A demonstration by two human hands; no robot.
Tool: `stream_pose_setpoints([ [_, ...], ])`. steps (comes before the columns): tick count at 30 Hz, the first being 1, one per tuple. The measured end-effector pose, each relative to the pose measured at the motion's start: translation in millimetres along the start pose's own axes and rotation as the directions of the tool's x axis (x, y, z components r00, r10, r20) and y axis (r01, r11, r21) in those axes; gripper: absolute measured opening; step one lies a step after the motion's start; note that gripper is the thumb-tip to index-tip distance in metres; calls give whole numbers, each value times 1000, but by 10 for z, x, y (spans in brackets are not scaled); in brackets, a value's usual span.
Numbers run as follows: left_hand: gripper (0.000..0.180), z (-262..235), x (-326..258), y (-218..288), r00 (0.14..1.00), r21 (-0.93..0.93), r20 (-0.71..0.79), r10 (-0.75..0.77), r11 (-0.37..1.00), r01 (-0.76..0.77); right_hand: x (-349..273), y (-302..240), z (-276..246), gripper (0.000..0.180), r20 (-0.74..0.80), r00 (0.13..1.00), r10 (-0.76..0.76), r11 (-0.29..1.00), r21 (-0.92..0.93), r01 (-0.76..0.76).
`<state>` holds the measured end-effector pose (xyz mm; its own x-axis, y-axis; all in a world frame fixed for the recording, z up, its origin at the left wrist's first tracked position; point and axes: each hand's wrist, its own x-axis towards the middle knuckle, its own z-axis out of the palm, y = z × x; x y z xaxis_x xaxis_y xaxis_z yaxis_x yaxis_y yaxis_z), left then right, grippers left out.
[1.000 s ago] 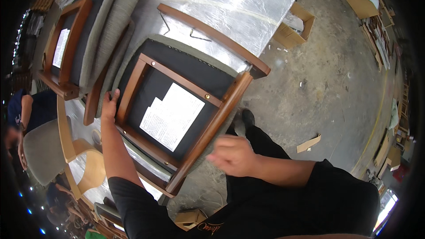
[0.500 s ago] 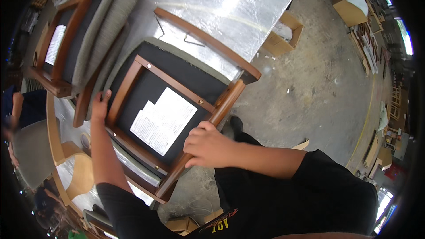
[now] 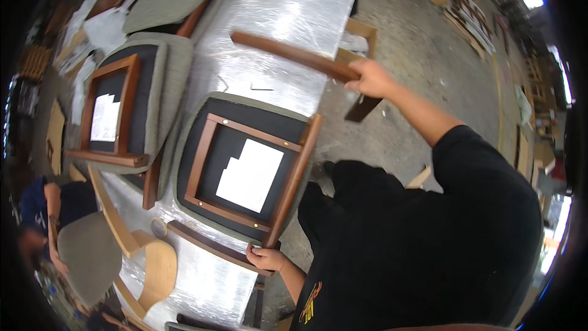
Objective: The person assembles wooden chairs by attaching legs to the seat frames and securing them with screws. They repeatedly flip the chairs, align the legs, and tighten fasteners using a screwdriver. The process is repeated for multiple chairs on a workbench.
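Observation:
An upturned chair seat (image 3: 190, 129) lies on the table, grey fabric with a black underside. A brown wooden frame (image 3: 196, 159) and white printed sheets (image 3: 251, 175) are on it. Beyond its right corner, my right hand (image 3: 370, 79) is closed around a brown wooden chair leg (image 3: 288, 55), raised and blurred, with a short piece angling down. My left hand (image 3: 266, 258) is at the near corner, its fingers curled on the end of another brown wooden leg (image 3: 211, 246). That leg lies along the seat's near side. Two bent metal hex keys (image 3: 262, 89) rest beyond the seat.
A second upturned seat (image 3: 153, 67) with a wooden frame stands at the left. Plastic film covers the table (image 3: 288, 6). A tape roll (image 3: 159, 227) and pale bent-wood chair parts (image 3: 159, 270) are nearer. A co-worker (image 3: 55, 208) handles a grey seat at left. An open carton (image 3: 361, 34) stands beyond the table.
My right hand has gone from the frame rail to the far wooden leg and lifted it. My left hand has moved from the seat's left side to the near corner. The view has shifted.

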<state>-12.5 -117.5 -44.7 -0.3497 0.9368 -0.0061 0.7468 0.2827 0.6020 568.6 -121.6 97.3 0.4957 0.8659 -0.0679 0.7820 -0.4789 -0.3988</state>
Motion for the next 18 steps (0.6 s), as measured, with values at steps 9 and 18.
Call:
stream_pose_setpoints([
  [9, 38, 35, 14, 113, 974, 87, -151, -169, 979, 183, -52, 134, 263, 43, 214, 961, 174, 357, 896, -264],
  [18, 65, -285, -75, 321, 661, -186, 239, -712, 634, 751, 176, 330, 1425, 45, 232, 971, -49, 445, 876, -187],
])
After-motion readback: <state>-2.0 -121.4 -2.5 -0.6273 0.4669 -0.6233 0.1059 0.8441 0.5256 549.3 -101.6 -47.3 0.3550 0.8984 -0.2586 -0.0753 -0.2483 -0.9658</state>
